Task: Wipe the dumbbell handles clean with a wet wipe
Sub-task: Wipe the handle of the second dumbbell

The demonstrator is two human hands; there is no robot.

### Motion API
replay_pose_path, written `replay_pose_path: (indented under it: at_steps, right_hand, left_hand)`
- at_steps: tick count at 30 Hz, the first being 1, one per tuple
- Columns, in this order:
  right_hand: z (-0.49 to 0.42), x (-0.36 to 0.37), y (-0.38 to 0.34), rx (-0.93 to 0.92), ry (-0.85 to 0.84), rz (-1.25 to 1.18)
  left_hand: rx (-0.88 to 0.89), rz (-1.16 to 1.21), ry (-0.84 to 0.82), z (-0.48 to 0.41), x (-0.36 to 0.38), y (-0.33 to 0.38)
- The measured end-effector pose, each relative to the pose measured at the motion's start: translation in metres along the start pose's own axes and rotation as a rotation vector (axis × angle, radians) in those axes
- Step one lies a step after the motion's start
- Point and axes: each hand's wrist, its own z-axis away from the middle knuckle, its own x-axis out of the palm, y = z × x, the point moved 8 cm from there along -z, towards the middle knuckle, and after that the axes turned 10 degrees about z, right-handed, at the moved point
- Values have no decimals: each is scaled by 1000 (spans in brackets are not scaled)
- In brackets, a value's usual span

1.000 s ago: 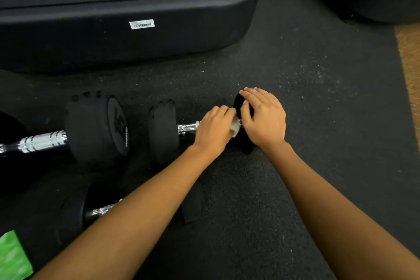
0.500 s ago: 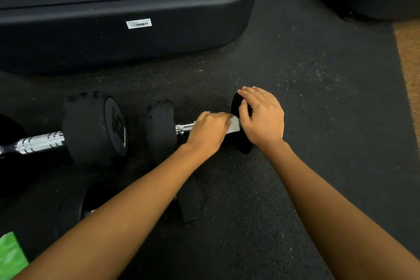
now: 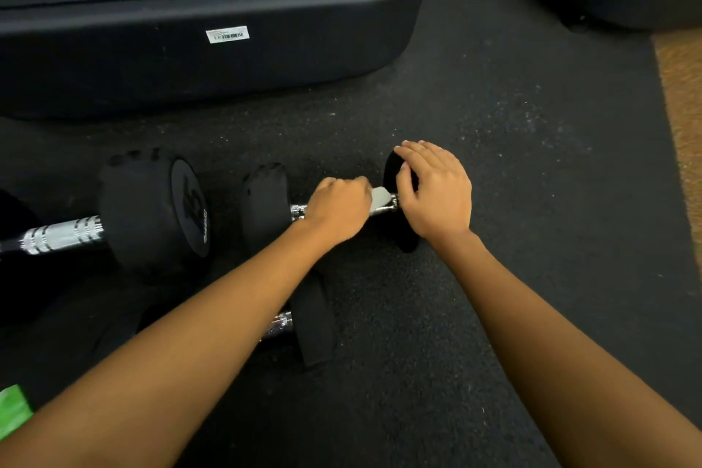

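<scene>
Chrome handle [image 3: 298, 210] of the small dumbbell [image 3: 266, 203], lying on the black rubber floor [image 3: 532, 163]: left hand [image 3: 338, 207] is curled round the white wet wipe [image 3: 380, 198], wrapped on the bar just beside the right head. Right hand [image 3: 437, 194] grips that head, fingers over the top, thumb on its inner face. Bigger dumbbell [image 3: 152, 209] sits to the left and a third dumbbell [image 3: 313, 323] nearer; the green packet [image 3: 13, 408] is cut off bottom-left, contents not visible.

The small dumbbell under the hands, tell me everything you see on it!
The small dumbbell lies sideways on the dark speckled mat. It has two black, rubbery-looking ends and a shiny metal handle. The left hand grips the handle through a white wipe; the right hand holds the right end.
</scene>
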Motion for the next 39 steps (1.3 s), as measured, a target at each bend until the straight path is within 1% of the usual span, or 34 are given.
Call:
replay_pose_path:
  at_steps: [2,4,7,9,10,12,14,15,17,19,21,23,25,28,29,31,35,39]
  right_hand:
    - [0,0,0,-1,0,0]
    - [-1,0,-1,-1,-4,-1]
    - [-2,1,0,5,-11,-7]
    - [-2,0,0,1,-7,-5]
    - [-1,0,-1,0,-6,-2]
    - [-1,1,0,0,-9,4]
    - [0,1,0,1,-10,4]
    - [0,1,0,2,-9,5]
    - [0,1,0,4,-9,7]
    - [-1,1,0,7,-6,1]
    - [-1,0,0,10,-2,-5]
    - [0,0,0,8,-7,-4]
    - [1,1,1,10,-15,-2]
    - [1,2,1,13,-17,1]
    - [0,1,1,13,-14,2]
    - [0,2,1,9,-4,-4]
    - [1,2,1,5,0,2]
    - [0,4,2,6,-15,4]
  left_hand:
    - [-119,-9,-89,-3,0,-5]
    - [-141,-69,-125,-7,3,4]
    - [-12,-65,-52,-6,7,25]
    - [74,-9,11,-1,6,25]
    - [87,-4,33,0,4,20]
    - [17,-4,35,-2,2,6]
    - [-95,-10,-39,-5,2,-2]
    - [-117,-37,-76,-8,4,0]
    - [-84,-74,-98,-11,7,14]
    - [-21,-16,-70,-11,12,23]
    - [62,51,-2,-7,14,22]
    - [101,75,73,0,12,12]
    - [78,34,118,2,10,2]
    - [-28,29,69,-6,14,2]
    - [-28,35,57,-8,16,7]
    - [33,71,73,-8,20,16]
    - [176,143,189,10,14,10]
    - [200,99,234,11,7,16]
